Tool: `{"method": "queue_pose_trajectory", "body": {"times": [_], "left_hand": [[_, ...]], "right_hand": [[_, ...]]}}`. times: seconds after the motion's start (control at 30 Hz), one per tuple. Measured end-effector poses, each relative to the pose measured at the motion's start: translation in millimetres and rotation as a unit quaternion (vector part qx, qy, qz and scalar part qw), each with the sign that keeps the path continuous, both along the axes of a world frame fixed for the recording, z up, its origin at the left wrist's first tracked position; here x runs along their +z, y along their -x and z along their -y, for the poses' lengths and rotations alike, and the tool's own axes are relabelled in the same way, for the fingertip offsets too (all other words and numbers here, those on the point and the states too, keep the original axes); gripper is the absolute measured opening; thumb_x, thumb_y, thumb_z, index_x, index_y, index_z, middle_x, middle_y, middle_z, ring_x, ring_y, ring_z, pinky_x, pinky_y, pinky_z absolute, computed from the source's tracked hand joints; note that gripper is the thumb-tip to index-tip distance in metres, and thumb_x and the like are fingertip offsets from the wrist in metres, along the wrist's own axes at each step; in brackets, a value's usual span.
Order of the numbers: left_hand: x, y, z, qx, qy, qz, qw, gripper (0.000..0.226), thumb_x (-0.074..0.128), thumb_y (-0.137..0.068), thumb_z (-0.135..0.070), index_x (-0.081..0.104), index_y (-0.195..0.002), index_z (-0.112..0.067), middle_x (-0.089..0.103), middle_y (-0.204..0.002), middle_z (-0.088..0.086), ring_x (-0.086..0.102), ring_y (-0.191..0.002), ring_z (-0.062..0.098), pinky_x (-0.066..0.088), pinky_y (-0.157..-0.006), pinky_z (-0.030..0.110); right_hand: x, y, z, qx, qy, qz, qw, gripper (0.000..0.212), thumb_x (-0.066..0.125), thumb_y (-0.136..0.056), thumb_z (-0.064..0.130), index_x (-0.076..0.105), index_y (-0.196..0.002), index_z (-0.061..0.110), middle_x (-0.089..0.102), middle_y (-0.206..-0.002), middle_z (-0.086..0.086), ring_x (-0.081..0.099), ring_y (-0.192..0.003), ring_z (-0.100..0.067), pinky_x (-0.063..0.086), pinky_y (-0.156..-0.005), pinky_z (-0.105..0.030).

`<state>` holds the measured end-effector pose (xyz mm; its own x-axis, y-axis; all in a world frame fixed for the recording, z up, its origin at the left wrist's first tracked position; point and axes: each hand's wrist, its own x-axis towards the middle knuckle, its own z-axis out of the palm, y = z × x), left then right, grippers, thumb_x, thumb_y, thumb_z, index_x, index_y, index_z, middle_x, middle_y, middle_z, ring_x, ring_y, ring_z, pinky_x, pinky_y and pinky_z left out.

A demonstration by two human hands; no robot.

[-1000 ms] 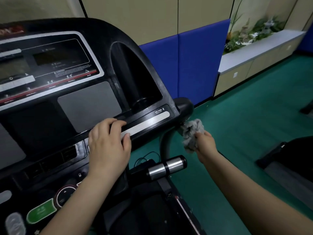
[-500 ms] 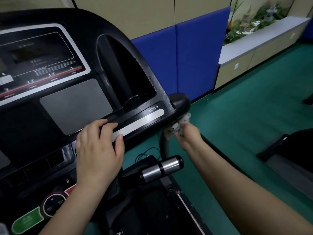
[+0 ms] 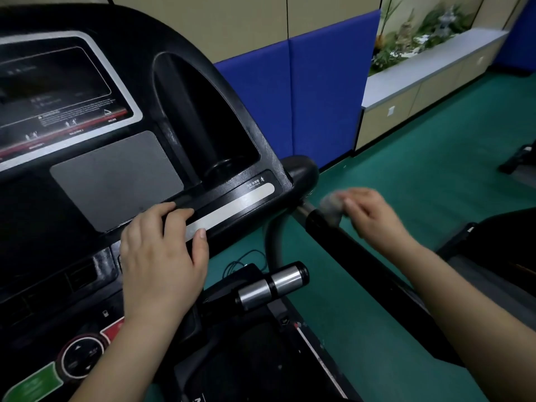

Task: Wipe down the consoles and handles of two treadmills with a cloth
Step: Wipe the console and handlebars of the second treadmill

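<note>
The left hand (image 3: pixel 162 256) is resting, fingers together, on the treadmill console (image 3: pixel 116 181); right of the console, the right hand (image 3: pixel 374 216) is pinching a grey cloth (image 3: pixel 330 207) against the side handle (image 3: pixel 356 258).

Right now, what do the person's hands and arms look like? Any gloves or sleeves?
No gloves, no sleeves: the left hand and right hand are bare, and the left forearm and right forearm too, as far as the picture reaches. No watch, ring or bracelet shows. The right hand is blurred, so small details there are unclear.
</note>
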<state>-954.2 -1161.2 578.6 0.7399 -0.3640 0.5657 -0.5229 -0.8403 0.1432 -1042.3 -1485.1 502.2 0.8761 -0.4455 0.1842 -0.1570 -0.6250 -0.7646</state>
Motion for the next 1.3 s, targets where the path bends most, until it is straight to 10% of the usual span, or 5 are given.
{"method": "queue_pose_trajectory", "body": {"times": [0.13,0.37,0.7,1.3], "left_hand": [[-0.6,0.0,-1.7,-0.006,-0.005,0.004,1.000,0.037,0.048,-0.088,-0.034,0.059,-0.115,-0.010,0.051,-0.120,0.011,0.044,-0.114,0.032,0.033,-0.103,0.049],[-1.7,-0.5,-1.8,-0.009,-0.009,0.008,1.000,0.037,0.049,-0.088,-0.032,0.058,-0.116,-0.010,0.050,-0.121,0.012,0.044,-0.115,0.032,0.030,-0.104,0.047],[-3.1,-3.1,-2.2,-0.012,-0.016,0.015,1.000,0.035,0.050,-0.087,-0.031,0.056,-0.116,-0.011,0.050,-0.120,0.011,0.044,-0.114,0.031,0.030,-0.104,0.046],[-5.8,-5.4,-3.1,-0.024,0.002,0.039,0.999,0.032,0.056,-0.085,-0.025,0.055,-0.114,-0.010,0.051,-0.118,0.014,0.046,-0.110,0.037,0.035,-0.100,0.049]], "right_hand": [[-47.6,9.9,-25.9,0.024,0.087,-0.126,0.988,0.015,0.066,-0.086,0.021,0.069,-0.096,0.010,0.055,-0.115,-0.002,0.054,-0.104,-0.020,0.036,-0.085,-0.016],[-55.0,-21.9,-34.8,-0.093,0.145,-0.248,0.953,0.059,0.068,-0.083,0.040,0.041,-0.122,0.004,0.054,-0.115,-0.020,0.054,-0.104,-0.040,0.046,-0.083,-0.044],[-35.1,-99.7,-32.5,-0.077,0.079,-0.275,0.955,0.067,0.056,-0.077,0.070,0.053,-0.101,0.008,0.057,-0.094,-0.009,0.060,-0.093,-0.030,0.045,-0.076,-0.034],[-42.8,7.0,-18.6,-0.084,0.140,-0.307,0.938,0.053,0.063,-0.081,0.047,0.049,-0.119,0.012,0.065,-0.103,-0.014,0.062,-0.091,-0.034,0.045,-0.071,-0.035]]}}
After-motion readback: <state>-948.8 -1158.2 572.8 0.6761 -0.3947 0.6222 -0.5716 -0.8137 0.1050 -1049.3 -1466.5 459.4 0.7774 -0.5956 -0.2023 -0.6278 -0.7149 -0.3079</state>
